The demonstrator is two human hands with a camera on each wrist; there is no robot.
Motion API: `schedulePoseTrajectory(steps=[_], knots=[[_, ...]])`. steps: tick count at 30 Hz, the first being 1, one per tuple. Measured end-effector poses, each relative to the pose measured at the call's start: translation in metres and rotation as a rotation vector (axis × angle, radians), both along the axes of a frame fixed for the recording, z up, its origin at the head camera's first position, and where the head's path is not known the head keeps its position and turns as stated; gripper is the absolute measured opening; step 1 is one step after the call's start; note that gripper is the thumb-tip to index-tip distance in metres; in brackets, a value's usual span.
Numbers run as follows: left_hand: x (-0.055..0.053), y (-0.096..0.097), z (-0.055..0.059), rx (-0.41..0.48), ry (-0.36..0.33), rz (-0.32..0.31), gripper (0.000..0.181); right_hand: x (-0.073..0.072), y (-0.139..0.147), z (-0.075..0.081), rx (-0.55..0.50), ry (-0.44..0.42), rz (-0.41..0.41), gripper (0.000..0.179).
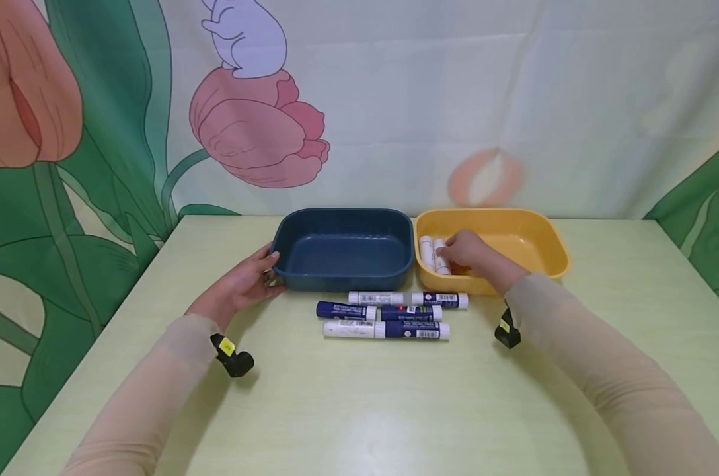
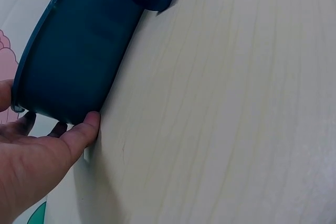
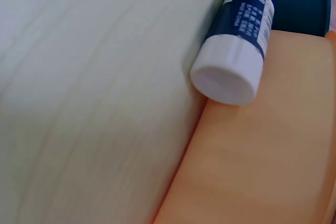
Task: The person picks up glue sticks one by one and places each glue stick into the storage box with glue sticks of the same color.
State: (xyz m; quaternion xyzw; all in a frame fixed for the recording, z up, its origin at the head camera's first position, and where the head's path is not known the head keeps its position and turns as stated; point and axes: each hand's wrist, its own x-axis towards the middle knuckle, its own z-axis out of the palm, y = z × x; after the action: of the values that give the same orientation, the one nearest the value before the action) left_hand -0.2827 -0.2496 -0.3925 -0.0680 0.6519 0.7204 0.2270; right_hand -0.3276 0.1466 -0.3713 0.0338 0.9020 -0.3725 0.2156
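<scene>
Pinching a white glue stick (image 1: 443,267) at the left end inside the yellow bin (image 1: 532,248), just beside another white tube (image 1: 427,254), with the bent fingers of the right hand (image 1: 474,252). Reaching in over the near rim, knuckles up, with the beige right sleeve (image 1: 609,370) slanting from lower right. Gripping the left end of the navy bin (image 1: 336,283) with the left hand (image 1: 246,281), thumb at the rim, spread fingers against the outer wall. Framing between both arms three rows of white and navy sticks (image 1: 416,330) on the pale table (image 1: 365,410).
</scene>
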Motion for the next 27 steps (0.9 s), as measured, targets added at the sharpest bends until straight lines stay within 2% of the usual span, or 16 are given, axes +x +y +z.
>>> schedulePoseTrajectory(steps=[11,20,27], knots=[[0.0,-0.002,-0.002,0.001,0.003,0.001,0.061,0.003,0.004,0.005,0.015,-0.024,0.085,0.053],[0.0,0.0,-0.001,-0.003,0.008,-0.003,0.061,0.019,0.021,0.016,0.065,0.078,0.197,0.053],[0.001,0.0,0.0,0.001,0.016,-0.004,0.06,0.045,0.034,0.029,0.12,0.237,0.242,0.053]])
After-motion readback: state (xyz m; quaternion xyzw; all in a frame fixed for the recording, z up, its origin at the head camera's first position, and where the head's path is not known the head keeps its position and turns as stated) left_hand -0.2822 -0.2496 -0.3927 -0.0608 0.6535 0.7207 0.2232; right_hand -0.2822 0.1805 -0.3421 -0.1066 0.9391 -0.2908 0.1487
